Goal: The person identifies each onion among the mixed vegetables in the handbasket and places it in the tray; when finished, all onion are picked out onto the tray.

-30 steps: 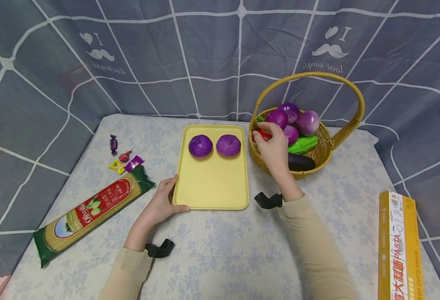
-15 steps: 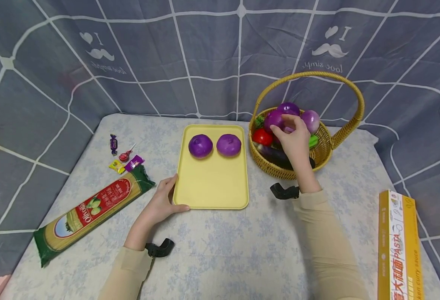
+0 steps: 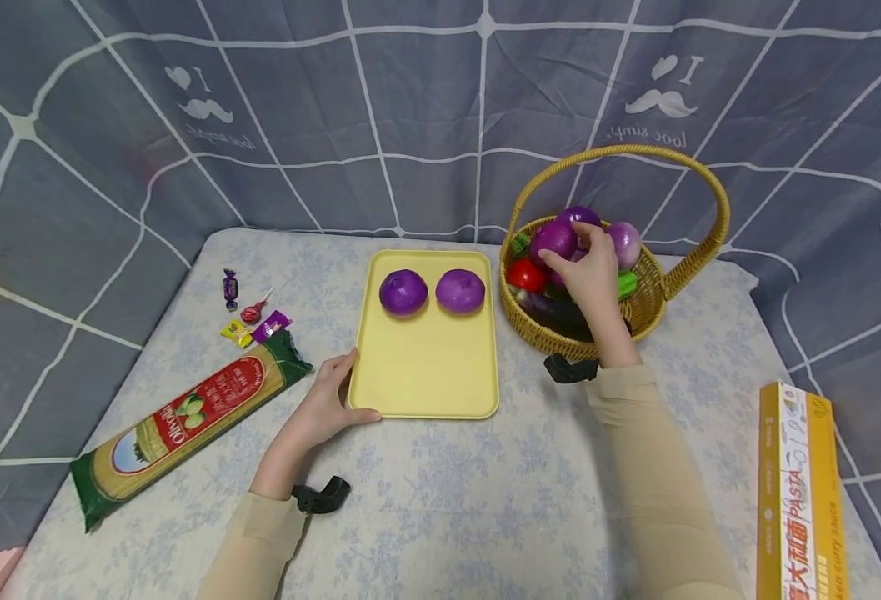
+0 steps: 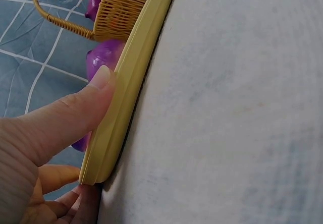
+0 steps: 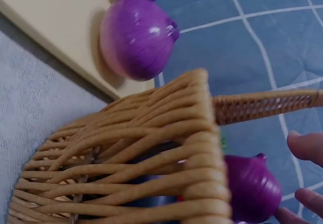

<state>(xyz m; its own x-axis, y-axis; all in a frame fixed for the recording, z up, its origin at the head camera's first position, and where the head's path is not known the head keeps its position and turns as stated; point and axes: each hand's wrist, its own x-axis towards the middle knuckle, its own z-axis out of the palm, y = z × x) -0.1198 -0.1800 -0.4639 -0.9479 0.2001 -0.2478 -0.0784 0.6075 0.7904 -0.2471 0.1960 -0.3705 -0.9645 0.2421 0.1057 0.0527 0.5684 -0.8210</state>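
- Head view: the right hand point(image 3: 593, 271) is inside the wicker basket point(image 3: 638, 312), its fingers curled over a purple onion point(image 3: 555, 239) at the top of the pile. They touch it and look to be closing, but a firm hold cannot be confirmed from here.
- The onion is in the basket's left part, above a red tomato point(image 3: 526, 274) and beside a paler onion point(image 3: 624, 242); a dark eggplant point(image 3: 553, 307) lies below the palm.
- The left hand point(image 3: 325, 408) holds the near-left corner of the yellow tray point(image 3: 425, 367), thumb on the rim. Two purple onions point(image 3: 404, 292) sit side by side at the tray's far end.
- A spaghetti pack point(image 3: 185, 421) and wrapped candies point(image 3: 248, 317) lie left of the tray, and a yellow pasta box point(image 3: 800, 492) is at the far right.
- Left wrist view: the thumb point(image 4: 75, 115) presses flat on the tray's edge while the fingers curl underneath, a light pinch that steadies the tray.
- Right wrist view: the fingertips point(image 5: 305, 148) stand just beside the basket onion point(image 5: 252, 188), slightly parted and not wrapped round it in this view.
- To do this well, I judge the fingers should spread wide round the onion's middle, lift straight up clear of the handle, and avoid nudging the tomato.
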